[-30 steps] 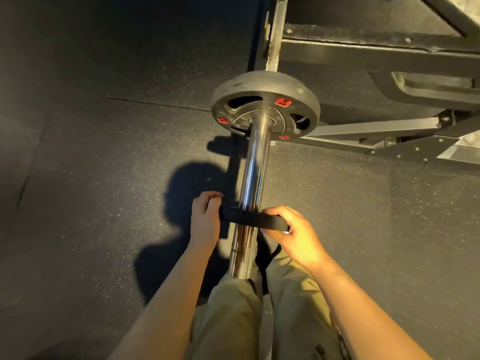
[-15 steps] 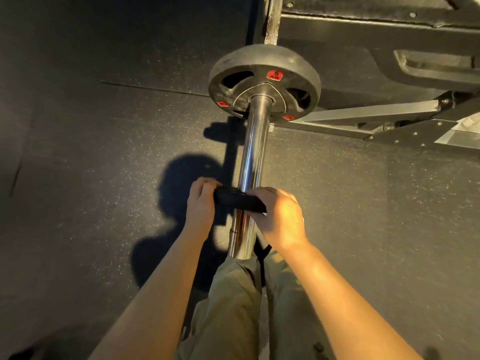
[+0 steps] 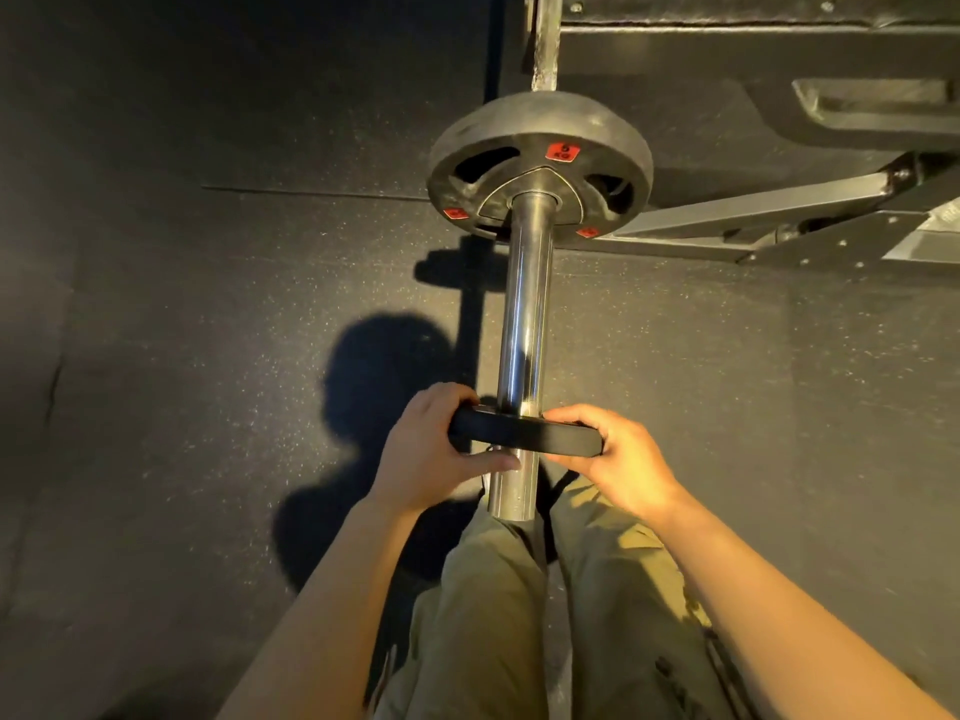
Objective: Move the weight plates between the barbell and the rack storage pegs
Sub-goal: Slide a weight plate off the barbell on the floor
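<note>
A chrome barbell sleeve (image 3: 522,314) runs away from me, its free end near my legs. At its far end sits a black weight plate (image 3: 540,163) with red 5 kg labels. A small thin black plate (image 3: 524,438) is threaded on the sleeve close to the free end, seen edge-on. My left hand (image 3: 428,459) grips its left rim and my right hand (image 3: 618,459) grips its right rim, both closed on it. The plate's face is hidden from me.
A black rack frame (image 3: 753,49) with a grey diagonal brace (image 3: 753,202) stands at the back right. Dark speckled rubber flooring (image 3: 208,356) spreads to the left and right of the bar. My olive trouser legs (image 3: 519,615) are just below the sleeve's end.
The small plate has stayed on the sleeve near its end. My right hand shifted from covering the bar back out to the plate's right rim; my left thumb now reaches under the plate.
</note>
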The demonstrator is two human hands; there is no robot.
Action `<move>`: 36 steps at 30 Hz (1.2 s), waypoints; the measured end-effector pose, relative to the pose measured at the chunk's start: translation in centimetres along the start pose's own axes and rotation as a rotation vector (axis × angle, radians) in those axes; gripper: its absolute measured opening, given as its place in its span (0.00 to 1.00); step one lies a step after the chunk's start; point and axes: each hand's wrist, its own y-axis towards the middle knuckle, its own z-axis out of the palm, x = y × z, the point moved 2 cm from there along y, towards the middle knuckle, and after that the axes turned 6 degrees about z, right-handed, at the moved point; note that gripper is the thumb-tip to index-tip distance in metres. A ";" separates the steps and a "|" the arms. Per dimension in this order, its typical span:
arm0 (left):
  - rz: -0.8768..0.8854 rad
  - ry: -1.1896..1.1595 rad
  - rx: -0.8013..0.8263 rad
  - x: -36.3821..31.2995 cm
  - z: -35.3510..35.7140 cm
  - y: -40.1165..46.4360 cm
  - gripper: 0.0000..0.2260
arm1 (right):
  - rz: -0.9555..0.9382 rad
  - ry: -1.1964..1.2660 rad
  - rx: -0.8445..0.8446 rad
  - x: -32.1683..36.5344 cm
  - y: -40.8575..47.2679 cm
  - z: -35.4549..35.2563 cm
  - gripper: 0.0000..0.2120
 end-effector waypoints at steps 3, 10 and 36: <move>-0.025 0.023 0.076 1.1 -0.5 0.0 0.25 | -0.097 -0.189 -0.050 1.0 -0.2 0.0 0.20; -0.181 -0.062 0.109 2.2 -0.4 0.1 0.16 | -0.295 -0.654 -0.115 7.5 -1.4 1.5 0.16; -0.140 0.140 0.260 1.9 0.4 -3.8 0.20 | 0.063 -0.622 0.198 4.6 -4.3 4.1 0.18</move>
